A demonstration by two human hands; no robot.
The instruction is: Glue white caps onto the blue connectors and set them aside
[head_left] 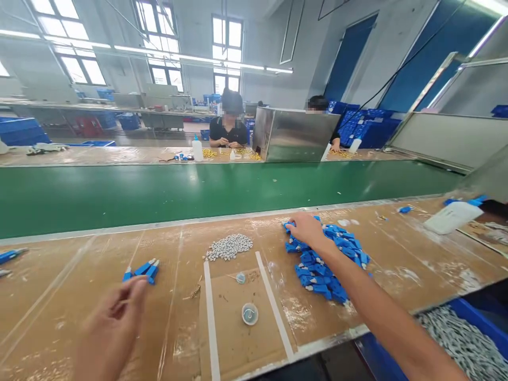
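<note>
Nearest you, at lower left, your left hand [111,323] is hovering, blurred, over the bench [159,238], thumb and forefinger curling close together; I cannot tell whether they are holding anything. At lower right, a blue bin [481,318] is holding grey parts [462,338]. Between your arms, a shallow cup [250,314] is sitting on a cardboard sheet [232,344]. Just beyond your left fingertips, a few pale-tipped blue pieces [145,271] are lying together. Farther along, grey pellets [228,247] are forming a pile, and your right hand [307,230] is resting on the heap of blue pieces [323,270], fingers partly bent, their grip hidden from me. You seem to be picking from that heap; the next move is probably calling for separating one piece cleanly from its neighbours. Beyond, a green conveyor belt [238,185] is stretching across, and a co-worker [228,127] is sitting opposite.
</note>
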